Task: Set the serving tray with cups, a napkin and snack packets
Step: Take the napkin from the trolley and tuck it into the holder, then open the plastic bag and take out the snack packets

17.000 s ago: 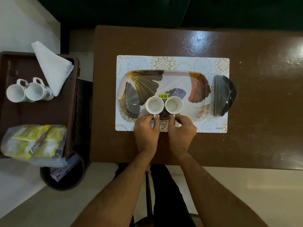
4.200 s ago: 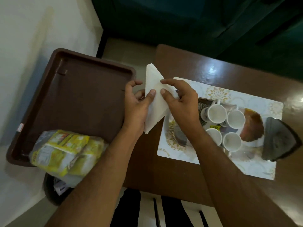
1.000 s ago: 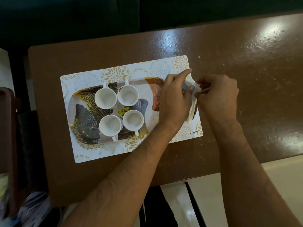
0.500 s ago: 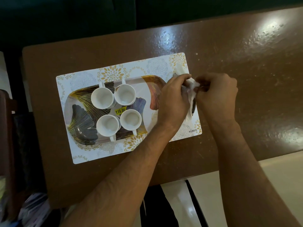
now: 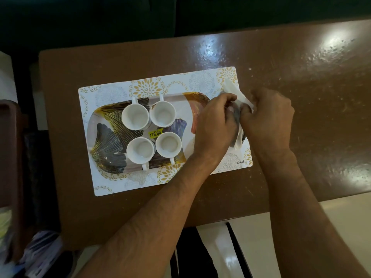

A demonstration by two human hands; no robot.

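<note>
The leaf-patterned serving tray [image 5: 104, 141] lies on a white placemat [image 5: 112, 183] on the brown table. Several white cups [image 5: 135, 116] stand in a cluster on the tray's middle. At the tray's right end, both hands pinch a white napkin [image 5: 233, 91]. My left hand [image 5: 213, 125] holds its left side and my right hand [image 5: 269, 119] its right side. The napkin sits in a dark napkin holder [image 5: 237, 125], which my hands mostly hide. Only a yellow edge of the snack packets [image 5: 5, 223] shows at the far left.
A dark brown tray [image 5: 10, 149] stands to the left of the table, cut off by the frame. The table top [image 5: 311, 97] stretches to the right of the placemat. My legs and pale floor lie below the table's near edge.
Both hands have stayed on the napkin at the holder and pushed it further down. The view has shifted slightly.
</note>
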